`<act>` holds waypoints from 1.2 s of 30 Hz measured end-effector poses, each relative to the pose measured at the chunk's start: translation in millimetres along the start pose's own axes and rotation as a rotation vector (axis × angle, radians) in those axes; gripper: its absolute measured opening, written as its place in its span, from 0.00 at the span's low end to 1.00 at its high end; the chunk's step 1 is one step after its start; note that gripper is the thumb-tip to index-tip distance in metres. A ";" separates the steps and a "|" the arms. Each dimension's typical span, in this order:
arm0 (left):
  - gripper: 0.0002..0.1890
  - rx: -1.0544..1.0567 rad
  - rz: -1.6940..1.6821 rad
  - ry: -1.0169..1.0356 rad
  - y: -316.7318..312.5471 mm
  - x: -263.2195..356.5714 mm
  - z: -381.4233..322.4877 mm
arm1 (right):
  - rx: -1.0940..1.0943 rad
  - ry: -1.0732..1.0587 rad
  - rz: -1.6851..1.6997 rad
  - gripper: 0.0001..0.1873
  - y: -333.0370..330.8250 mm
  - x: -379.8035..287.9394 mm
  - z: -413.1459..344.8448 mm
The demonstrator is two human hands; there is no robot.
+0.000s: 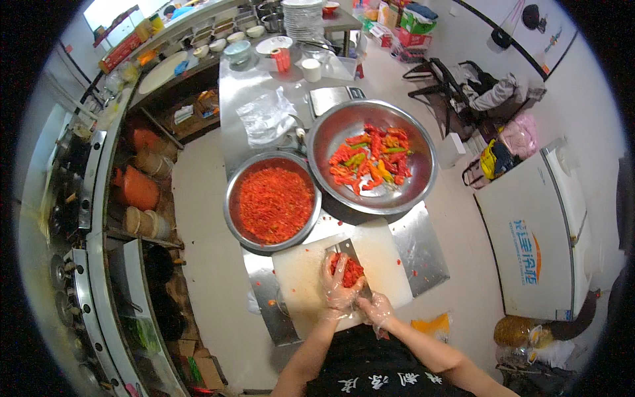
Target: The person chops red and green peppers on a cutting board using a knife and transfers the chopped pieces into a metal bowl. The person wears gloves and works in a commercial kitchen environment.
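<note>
Both hands wear clear plastic gloves. My left hand (339, 288) cups a heap of chopped red peppers (350, 272) against the blade of a cleaver (346, 246). Its fingers spread over the heap. My right hand (375, 308) is closed around the cleaver's handle end, just beside the left hand. Both are over a white cutting board (302, 278) dotted with red bits. Beyond the board at the left stands a steel bowl (227, 208) of finely chopped red peppers. A larger steel basin (430, 149) at the right holds whole red, orange and green peppers.
The steel table (233, 119) carries a crumpled plastic bag (265, 116), a kitchen scale (331, 99), a white cup (311, 70) and a stack of plates (303, 22). Shelves and a stove line the left. A white chest freezer (521, 238) and a folding chair (436, 74) stand at the right.
</note>
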State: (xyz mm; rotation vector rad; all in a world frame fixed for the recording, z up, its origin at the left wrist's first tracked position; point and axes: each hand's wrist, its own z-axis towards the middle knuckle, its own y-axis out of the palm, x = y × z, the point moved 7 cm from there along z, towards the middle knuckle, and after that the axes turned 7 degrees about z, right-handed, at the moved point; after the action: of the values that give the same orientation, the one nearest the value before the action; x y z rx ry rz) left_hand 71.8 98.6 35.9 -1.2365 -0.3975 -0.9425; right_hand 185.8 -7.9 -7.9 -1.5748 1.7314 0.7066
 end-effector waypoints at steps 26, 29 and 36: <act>0.33 -0.475 0.450 0.490 -42.1 -25.7 168.1 | -0.143 0.003 0.224 0.03 49.6 -210.4 94.8; 0.32 -0.565 0.403 0.510 -42.7 -21.8 171.3 | -0.129 0.018 0.243 0.06 43.8 -212.4 86.3; 0.31 -0.603 0.331 0.336 -69.2 -21.9 165.0 | -0.244 0.028 0.180 0.09 57.8 -212.5 93.9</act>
State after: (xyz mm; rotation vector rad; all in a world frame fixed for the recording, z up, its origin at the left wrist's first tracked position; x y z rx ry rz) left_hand 41.2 257.0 116.4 -1.5849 0.3797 -0.9882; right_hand 147.5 203.6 97.4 -1.6068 1.8816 1.0227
